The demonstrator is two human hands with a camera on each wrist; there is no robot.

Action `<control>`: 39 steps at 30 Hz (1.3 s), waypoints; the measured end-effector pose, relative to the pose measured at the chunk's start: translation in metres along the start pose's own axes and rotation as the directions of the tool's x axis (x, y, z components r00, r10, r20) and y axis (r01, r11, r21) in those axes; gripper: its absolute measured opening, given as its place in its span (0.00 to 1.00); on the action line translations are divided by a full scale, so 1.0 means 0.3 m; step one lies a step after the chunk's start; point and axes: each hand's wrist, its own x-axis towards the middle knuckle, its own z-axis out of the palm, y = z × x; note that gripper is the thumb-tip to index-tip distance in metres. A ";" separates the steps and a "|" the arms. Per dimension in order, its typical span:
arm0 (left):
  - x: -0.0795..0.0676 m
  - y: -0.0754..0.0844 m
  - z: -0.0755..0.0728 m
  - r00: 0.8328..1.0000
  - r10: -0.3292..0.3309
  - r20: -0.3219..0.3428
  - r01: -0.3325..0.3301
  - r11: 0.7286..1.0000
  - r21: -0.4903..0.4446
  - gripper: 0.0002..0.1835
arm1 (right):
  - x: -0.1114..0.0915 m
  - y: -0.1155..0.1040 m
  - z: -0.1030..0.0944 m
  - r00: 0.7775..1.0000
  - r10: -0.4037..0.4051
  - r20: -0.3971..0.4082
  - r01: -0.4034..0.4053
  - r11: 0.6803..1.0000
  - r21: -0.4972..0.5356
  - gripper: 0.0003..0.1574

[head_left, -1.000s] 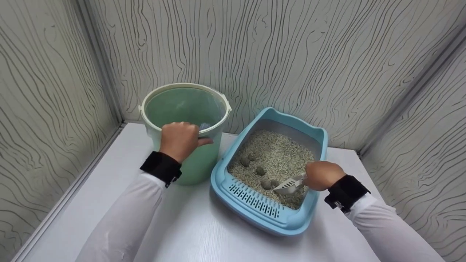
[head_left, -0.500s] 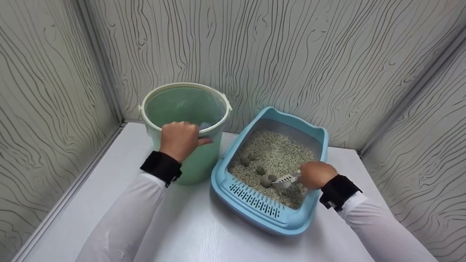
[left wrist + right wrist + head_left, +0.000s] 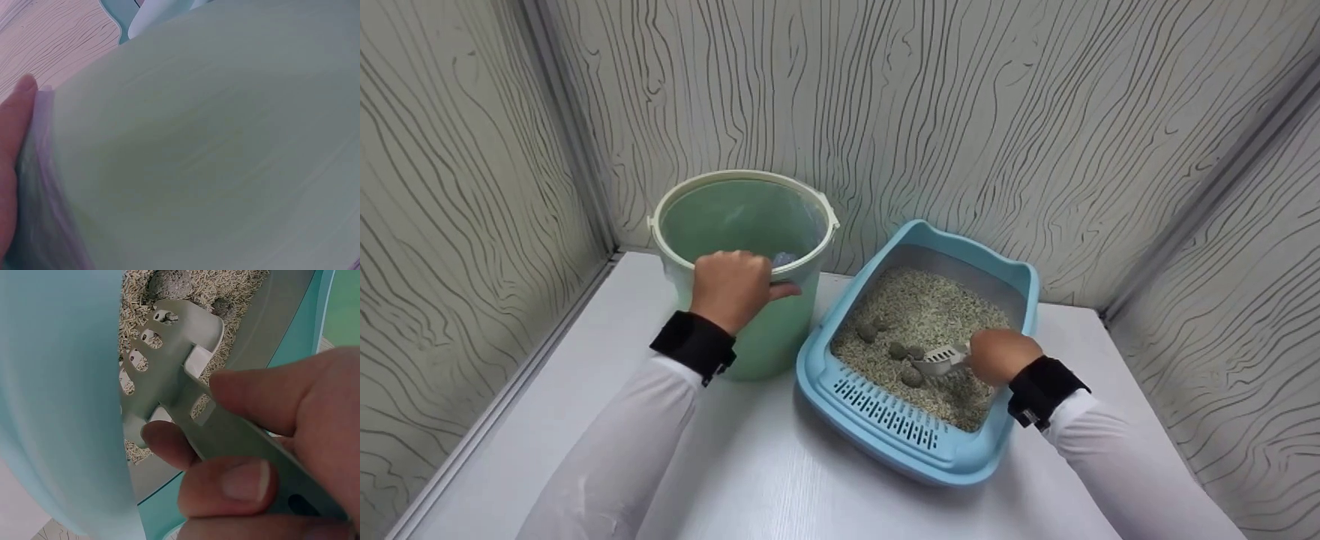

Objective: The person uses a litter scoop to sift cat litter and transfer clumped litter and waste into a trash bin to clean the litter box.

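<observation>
My left hand (image 3: 731,289) grips the near rim of a tall green bucket (image 3: 769,349), its thumb along the outside. In the left wrist view the bucket's green wall (image 3: 197,140) fills most of the picture, a thin film (image 3: 42,208) lies over its edge beside the thumb. My right hand (image 3: 1003,355) holds a slotted litter scoop (image 3: 936,361) by its handle, thumb on top and fingers curled beneath. The scoop's head rests in the litter, close to a round grey clump (image 3: 911,376) and a smaller one (image 3: 916,352). In the right wrist view a clump (image 3: 169,284) lies just beyond the slots.
A blue litter box (image 3: 877,442) with a slotted front ledge stands right of the bucket. More clumps (image 3: 867,332) lie on the litter (image 3: 937,300) at its left. A bluish crumpled thing (image 3: 784,259) shows inside the bucket. Patterned panels (image 3: 885,112) enclose the white table (image 3: 750,472).
My right hand has moved the scoop leftward and away through the litter. A small clump ahead of it has shifted toward the others. The left hand stays on the bucket rim.
</observation>
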 end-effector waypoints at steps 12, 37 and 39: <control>0.003 -0.003 -0.002 1.000 -0.004 0.025 0.004 1.000 -0.006 0.44 | 0.068 0.000 0.020 0.999 0.021 0.030 -0.022 1.000 0.015 0.18; 0.004 -0.004 -0.004 0.999 -0.008 0.033 0.009 0.999 -0.031 0.43 | 0.191 -0.066 0.021 0.992 0.082 0.098 -0.081 0.997 -0.016 0.16; 0.006 -0.006 -0.007 0.999 -0.014 0.044 0.015 1.000 -0.028 0.43 | 0.197 -0.073 0.020 0.992 0.080 0.100 -0.078 0.997 -0.020 0.14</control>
